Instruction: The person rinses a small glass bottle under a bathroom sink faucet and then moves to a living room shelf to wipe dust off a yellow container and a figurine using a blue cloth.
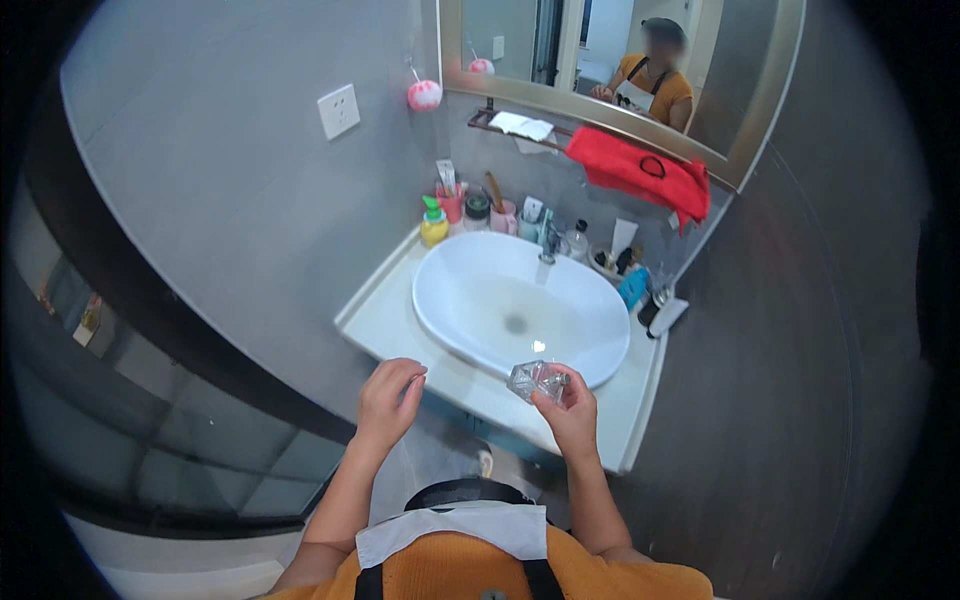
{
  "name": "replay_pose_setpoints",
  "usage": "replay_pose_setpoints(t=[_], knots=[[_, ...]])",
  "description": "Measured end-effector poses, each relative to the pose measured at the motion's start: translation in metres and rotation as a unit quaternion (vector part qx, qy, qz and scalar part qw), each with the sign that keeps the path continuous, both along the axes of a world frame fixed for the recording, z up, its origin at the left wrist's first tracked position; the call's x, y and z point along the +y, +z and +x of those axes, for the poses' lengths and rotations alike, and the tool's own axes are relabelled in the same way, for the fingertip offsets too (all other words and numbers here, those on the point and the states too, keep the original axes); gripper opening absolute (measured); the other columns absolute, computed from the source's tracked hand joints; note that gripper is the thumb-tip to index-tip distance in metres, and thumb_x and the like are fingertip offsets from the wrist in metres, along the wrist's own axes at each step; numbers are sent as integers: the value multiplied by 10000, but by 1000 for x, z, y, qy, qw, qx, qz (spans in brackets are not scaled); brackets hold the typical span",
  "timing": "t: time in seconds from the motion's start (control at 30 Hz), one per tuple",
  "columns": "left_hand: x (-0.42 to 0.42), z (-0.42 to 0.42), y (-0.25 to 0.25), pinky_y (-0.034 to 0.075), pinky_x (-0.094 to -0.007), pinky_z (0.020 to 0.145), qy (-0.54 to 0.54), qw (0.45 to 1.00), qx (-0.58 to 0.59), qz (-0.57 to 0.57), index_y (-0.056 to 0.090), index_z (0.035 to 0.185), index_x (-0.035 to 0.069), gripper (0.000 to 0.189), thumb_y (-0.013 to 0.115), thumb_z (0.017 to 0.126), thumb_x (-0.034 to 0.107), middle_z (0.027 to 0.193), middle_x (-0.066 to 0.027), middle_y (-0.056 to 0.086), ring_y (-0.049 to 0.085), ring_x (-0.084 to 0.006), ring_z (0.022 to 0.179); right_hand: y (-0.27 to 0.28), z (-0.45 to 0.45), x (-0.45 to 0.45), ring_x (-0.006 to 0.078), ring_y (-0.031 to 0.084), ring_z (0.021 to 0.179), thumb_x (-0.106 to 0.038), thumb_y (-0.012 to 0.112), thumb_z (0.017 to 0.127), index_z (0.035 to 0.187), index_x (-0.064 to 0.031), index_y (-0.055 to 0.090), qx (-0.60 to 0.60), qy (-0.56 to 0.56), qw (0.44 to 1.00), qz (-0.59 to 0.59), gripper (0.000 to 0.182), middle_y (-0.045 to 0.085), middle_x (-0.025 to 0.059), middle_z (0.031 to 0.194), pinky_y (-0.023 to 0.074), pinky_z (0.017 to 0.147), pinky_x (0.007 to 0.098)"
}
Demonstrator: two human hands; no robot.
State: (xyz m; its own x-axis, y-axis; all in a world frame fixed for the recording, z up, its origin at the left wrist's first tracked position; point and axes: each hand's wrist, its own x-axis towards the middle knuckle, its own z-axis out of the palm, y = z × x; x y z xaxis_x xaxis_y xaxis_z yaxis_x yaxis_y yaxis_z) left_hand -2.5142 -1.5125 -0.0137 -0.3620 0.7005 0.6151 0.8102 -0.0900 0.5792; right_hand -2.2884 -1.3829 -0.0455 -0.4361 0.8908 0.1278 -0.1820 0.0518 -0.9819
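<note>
My right hand [574,420] grips a clear faceted glass bottle [534,380] by its neck end, above the front rim of the white washbasin [431,300]. The bottle is tilted on its side, with its narrow neck pointing right. My left hand [388,397] hangs in the air by the counter's front left edge. Its fingers are curled, with a small gap to the thumb, and no object shows in them. Cloudy water [487,315] appears to stand in the basin, over the dark drain [516,324].
Behind the basin are a faucet [547,251], a yellow pump bottle [433,229], a pink cup [504,219] and several toiletries. A red towel [630,169] hangs under the mirror [517,45]. Walls flank the white counter [382,315]; a wall socket [339,112] is at left.
</note>
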Motion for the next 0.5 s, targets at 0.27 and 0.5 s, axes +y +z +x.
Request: replay_pose_setpoints(t=[0.27, 0.5], knots=[[106, -73, -8, 508, -350, 734, -19, 999, -19, -27, 662, 901, 30, 88, 647, 814, 39, 915, -108, 661, 634, -275, 857, -4, -71, 106, 128, 581, 969, 20, 704, 784, 1176, 7, 525, -9, -16, 999, -30, 431, 587, 76, 1064, 498, 823, 256], [169, -125, -16, 495, -358, 824, -83, 994, -33, -61, 671, 903, 29, 95, 648, 810, 26, 942, -118, 668, 625, -282, 935, -3, -108, 149, 136, 589, 988, 28, 698, 787, 1187, 2, 528, -46, -57, 997, -34, 436, 597, 78, 1074, 503, 833, 259]])
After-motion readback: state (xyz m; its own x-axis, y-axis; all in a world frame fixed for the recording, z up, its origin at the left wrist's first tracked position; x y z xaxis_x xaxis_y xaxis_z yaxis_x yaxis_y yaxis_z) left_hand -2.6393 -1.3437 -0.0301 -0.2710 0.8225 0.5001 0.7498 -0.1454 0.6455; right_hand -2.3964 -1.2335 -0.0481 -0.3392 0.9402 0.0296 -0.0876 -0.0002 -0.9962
